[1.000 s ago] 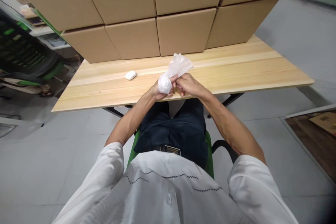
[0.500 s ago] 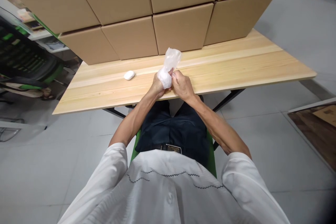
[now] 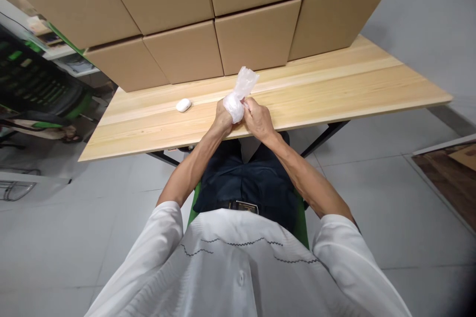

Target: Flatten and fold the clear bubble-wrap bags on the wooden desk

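A crumpled white, translucent plastic bag (image 3: pixel 234 107) is bunched between my hands, just above the near edge of the table. My left hand (image 3: pixel 222 120) is closed around its rounded lower part. The bag's loose end sticks up and away toward the boxes. My right hand (image 3: pixel 259 118) is closed at the bag's right side, its thumb and fingers pinching a bit of the plastic. Whether anything lies inside the bag cannot be made out. To the left, a small white rounded case (image 3: pixel 183 105) rests on the table.
Stacked brown cardboard boxes (image 3: pixel 256 34) line the back of the wooden table (image 3: pixel 357 84). At far left stand a dark chair (image 3: pixel 40 77) with green parts and a cluttered shelf. A framed brown panel (image 3: pixel 446 178) is on the floor at right.
The bag's upper end has narrowed and leans a little more to the right. Both hands keep their grip in nearly the same place. The view has shifted slightly.
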`<state>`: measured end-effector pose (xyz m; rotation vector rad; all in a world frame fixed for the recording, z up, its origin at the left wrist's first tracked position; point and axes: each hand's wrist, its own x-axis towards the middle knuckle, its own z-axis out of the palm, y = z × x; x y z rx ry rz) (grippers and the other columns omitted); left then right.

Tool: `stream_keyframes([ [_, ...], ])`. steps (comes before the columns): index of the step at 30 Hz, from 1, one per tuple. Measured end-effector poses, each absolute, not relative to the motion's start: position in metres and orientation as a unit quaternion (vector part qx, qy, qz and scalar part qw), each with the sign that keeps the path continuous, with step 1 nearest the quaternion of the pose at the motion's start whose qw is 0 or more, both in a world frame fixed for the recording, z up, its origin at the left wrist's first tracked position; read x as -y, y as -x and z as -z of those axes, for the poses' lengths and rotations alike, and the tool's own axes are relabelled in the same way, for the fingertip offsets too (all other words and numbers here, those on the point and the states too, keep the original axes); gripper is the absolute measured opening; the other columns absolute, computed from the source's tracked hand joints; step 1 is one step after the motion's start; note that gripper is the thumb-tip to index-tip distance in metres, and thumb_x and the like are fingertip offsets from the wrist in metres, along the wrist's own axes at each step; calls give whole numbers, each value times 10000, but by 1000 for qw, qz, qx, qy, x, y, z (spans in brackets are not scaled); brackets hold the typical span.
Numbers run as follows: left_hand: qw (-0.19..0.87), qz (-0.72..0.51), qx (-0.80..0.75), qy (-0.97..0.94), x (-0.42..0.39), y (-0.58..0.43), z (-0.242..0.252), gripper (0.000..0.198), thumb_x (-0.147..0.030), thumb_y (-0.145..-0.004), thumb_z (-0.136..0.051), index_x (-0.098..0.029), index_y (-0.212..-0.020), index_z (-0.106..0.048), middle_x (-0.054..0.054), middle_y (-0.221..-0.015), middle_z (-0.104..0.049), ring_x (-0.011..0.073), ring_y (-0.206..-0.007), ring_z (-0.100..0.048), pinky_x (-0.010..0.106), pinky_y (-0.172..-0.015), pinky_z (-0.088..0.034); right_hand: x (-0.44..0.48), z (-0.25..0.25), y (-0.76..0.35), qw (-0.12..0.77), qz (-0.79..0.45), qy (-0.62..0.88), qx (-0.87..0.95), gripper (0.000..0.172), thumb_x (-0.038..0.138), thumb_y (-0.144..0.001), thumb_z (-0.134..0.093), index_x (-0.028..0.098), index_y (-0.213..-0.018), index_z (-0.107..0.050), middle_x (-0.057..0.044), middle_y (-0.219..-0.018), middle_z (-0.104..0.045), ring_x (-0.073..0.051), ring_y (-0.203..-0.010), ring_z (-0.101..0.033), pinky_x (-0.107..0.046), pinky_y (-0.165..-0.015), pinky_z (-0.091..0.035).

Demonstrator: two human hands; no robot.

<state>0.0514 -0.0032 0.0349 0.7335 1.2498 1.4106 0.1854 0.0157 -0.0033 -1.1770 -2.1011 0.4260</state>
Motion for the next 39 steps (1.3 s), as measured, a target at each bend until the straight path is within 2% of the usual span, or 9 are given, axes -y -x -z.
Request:
stream_keyframes([
  [4,494,-613,-531,-314,3,-51,-33,282,-157,-1094,-862,-231,-894,-677,-82,-635,-636,95,-526,-511,247,-500,-377,-16,6,-186,361,-171,440,804,359,382,-1247,-434,240,-1367,-742,-207,-1304,-936,-385,-1118,-865,-417,-940,-581],
  [11,481,-629,-527,-309,0,-53,-35,268,-156,-1045,-902,-223,-889,-695,-92,-649,-655,78,-480,-512,244,-464,-353,-15,5,-187,375,-209,445,786,343,451,-1244,-457,258,-1314,-732,-180,-1230,-921,-364,-1082,-851,-407,-933,-568],
  [19,562,-616,-468,-292,4,-51,-49,353,-263,-1084,-949,-272,-905,-645,-113,-589,-597,88,-477,-515,264,-455,-341,-3,-1,-191,419,-262,426,758,325,562,-1254,-497,296,-1236,-682,-97,-1092,-883,-328,-1037,-828,-373,-926,-549],
  [21,581,-606,-461,-287,5,-51,-53,367,-282,-1126,-911,-268,-891,-629,-103,-582,-589,89,-460,-511,251,-435,-321,-1,-1,-191,428,-269,421,753,322,573,-1248,-509,299,-1228,-678,-90,-1077,-891,-325,-1045,-839,-368,-937,-561],
  [24,612,-586,-451,-281,9,-51,-59,460,-308,-1212,-820,-259,-824,-579,-89,-556,-544,81,-430,-468,233,-423,-309,0,3,-190,456,-273,405,744,416,656,-1252,-466,298,-1228,-675,-91,-1067,-894,-318,-1046,-858,-369,-948,-581],
  [28,622,-580,-456,-262,16,-52,-65,559,-344,-1235,-807,-251,-762,-526,-92,-512,-456,79,-395,-395,226,-416,-295,1,10,-189,518,-273,366,723,704,945,-1212,-370,311,-1172,-674,-69,-980,-866,-306,-944,-847,-376,-860,-589],
  [30,625,-582,-452,-256,18,-52,-67,556,-319,-1256,-764,-251,-755,-532,-92,-496,-421,84,-398,-372,228,-420,-285,1,12,-189,545,-283,339,713,788,1036,-1181,-351,317,-1139,-671,-45,-921,-835,-286,-873,-822,-374,-817,-580],
  [34,634,-586,-448,-233,20,-52,-68,554,-296,-1254,-784,-253,-757,-546,-92,-520,-427,80,-430,-344,238,-452,-287,2,9,-191,566,-308,304,702,793,1032,-1203,-339,314,-1108,-662,-11,-863,-768,-245,-795,-771,-371,-799,-576],
  [39,647,-589,-436,-212,19,-53,-69,629,-296,-1272,-765,-255,-733,-444,-99,-523,-359,72,-415,-305,234,-423,-237,2,6,-191,574,-314,292,698,775,1025,-1206,-361,315,-1043,-624,6,-803,-709,-229,-750,-732,-371,-771,-548],
])
